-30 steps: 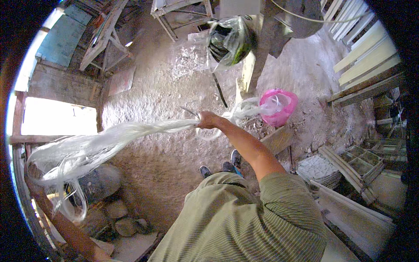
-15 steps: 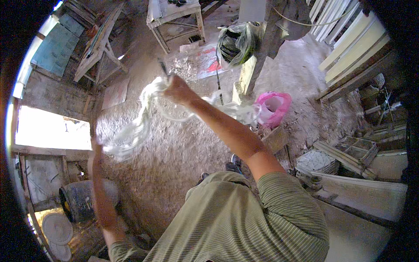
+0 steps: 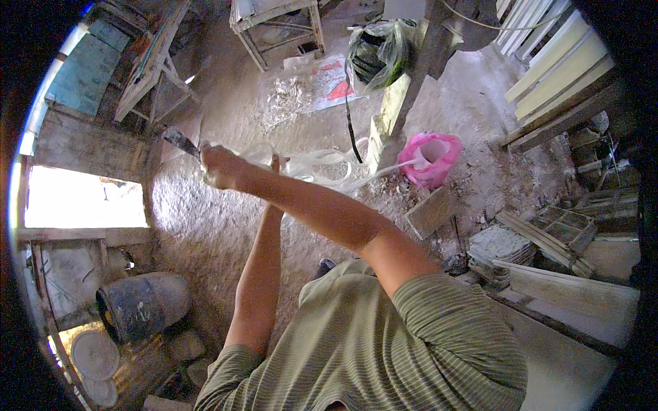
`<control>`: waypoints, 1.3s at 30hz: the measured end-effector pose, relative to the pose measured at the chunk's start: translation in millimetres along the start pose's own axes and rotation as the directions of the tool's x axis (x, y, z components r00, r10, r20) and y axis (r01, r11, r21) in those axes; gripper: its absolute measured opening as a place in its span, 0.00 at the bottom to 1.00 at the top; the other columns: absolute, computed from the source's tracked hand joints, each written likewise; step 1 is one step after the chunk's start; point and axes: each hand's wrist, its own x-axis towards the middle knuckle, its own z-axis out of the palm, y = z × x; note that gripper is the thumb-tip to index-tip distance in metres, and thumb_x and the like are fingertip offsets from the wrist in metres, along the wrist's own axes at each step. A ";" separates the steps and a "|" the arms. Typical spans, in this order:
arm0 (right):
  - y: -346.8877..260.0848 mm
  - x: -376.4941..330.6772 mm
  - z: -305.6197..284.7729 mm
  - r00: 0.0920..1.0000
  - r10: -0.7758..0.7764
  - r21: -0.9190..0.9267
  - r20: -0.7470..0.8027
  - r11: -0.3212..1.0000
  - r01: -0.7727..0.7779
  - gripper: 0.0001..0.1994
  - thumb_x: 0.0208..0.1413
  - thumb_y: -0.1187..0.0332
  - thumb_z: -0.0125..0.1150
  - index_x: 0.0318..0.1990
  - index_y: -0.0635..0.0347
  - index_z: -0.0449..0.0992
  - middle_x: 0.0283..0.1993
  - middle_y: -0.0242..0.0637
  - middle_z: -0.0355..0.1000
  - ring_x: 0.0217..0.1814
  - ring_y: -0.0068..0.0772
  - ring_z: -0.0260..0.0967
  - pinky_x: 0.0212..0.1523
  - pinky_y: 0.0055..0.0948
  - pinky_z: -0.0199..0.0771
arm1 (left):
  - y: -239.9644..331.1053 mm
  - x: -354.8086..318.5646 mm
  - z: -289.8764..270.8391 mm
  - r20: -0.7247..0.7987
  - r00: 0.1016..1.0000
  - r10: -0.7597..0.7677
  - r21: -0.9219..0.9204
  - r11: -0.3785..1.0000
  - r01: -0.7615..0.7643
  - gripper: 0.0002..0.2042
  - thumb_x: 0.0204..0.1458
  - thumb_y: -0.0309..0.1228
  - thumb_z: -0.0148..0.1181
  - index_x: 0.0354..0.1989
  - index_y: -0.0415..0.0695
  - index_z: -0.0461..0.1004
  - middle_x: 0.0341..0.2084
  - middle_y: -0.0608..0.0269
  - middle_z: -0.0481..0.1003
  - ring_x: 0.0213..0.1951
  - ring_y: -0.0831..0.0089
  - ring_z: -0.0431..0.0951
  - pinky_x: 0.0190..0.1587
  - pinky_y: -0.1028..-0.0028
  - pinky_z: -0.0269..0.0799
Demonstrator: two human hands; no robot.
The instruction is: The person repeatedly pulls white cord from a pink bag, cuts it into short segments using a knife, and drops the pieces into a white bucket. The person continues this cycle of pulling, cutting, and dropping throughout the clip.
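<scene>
My right hand (image 3: 223,166) is closed around a dark, flat-bladed tool (image 3: 181,142), its blade pointing up and left. My right forearm crosses over my left hand (image 3: 275,164), so only a little of that hand shows above it. Pale fibre strands (image 3: 322,168) lie around my left hand, which appears closed on them. From there the strands stretch right to a pink plastic bag (image 3: 451,161) holding a white roll (image 3: 434,149). Whether strands also run through my right hand is hard to see.
A wooden post (image 3: 397,113) stands left of the pink bag, with a clear bag of dark material (image 3: 377,58) beside it. A dark barrel (image 3: 147,306) lies at the left. Stacked boards (image 3: 569,294) line the right. A wooden table (image 3: 274,17) stands far ahead.
My left hand has swung from the far left in to the middle, behind my right forearm. My right hand has moved left and lower with the tool. The spread strands have drawn together.
</scene>
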 end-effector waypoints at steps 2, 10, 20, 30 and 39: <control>9.3 2.9 -29.0 0.987 -0.050 -0.003 0.153 0.999 0.051 0.11 0.44 0.71 0.57 0.35 0.69 0.69 0.29 0.51 0.72 0.28 0.54 0.70 0.30 0.47 0.71 | 8.9 3.3 7.6 -0.022 0.997 0.069 -0.021 0.997 -0.070 0.33 0.54 0.57 0.49 0.60 0.45 0.57 0.61 0.54 0.58 0.62 0.61 0.56 0.64 0.63 0.50; 83.1 -97.4 -199.3 0.925 0.369 -0.027 -0.089 0.928 -0.373 0.16 0.53 0.58 0.59 0.33 0.65 0.74 0.33 0.46 0.70 0.37 0.34 0.70 0.36 0.34 0.70 | 51.9 -4.0 14.3 0.099 0.968 0.233 -0.434 0.885 -0.168 0.18 0.58 0.52 0.45 0.32 0.50 0.68 0.51 0.48 0.69 0.55 0.57 0.67 0.61 0.58 0.58; 165.3 -193.0 -120.2 0.940 0.312 -0.053 0.136 0.950 -0.307 0.41 0.26 0.46 0.78 0.42 0.67 0.63 0.41 0.49 0.65 0.44 0.45 0.66 0.45 0.41 0.68 | 59.1 -21.1 69.9 0.214 0.960 0.179 -0.761 0.647 0.049 0.21 0.60 0.48 0.43 0.25 0.45 0.71 0.53 0.45 0.66 0.58 0.52 0.63 0.62 0.48 0.54; 178.8 -193.9 -117.6 0.869 0.495 -0.013 0.018 0.869 -0.495 0.46 0.25 0.40 0.76 0.46 0.69 0.64 0.36 0.46 0.65 0.38 0.43 0.67 0.42 0.38 0.70 | 97.6 -38.9 59.0 0.280 0.910 0.307 -0.934 0.305 0.185 0.21 0.62 0.46 0.41 0.28 0.40 0.69 0.54 0.38 0.63 0.60 0.48 0.58 0.64 0.45 0.45; 164.3 -153.1 -102.7 0.882 0.471 0.023 -0.016 0.882 -0.471 0.36 0.37 0.56 0.74 0.51 0.71 0.65 0.42 0.54 0.70 0.46 0.44 0.70 0.46 0.39 0.70 | 158.0 -48.9 34.6 0.224 0.872 0.435 -0.874 0.485 -0.018 0.20 0.59 0.48 0.46 0.35 0.40 0.69 0.49 0.39 0.65 0.54 0.49 0.63 0.62 0.47 0.53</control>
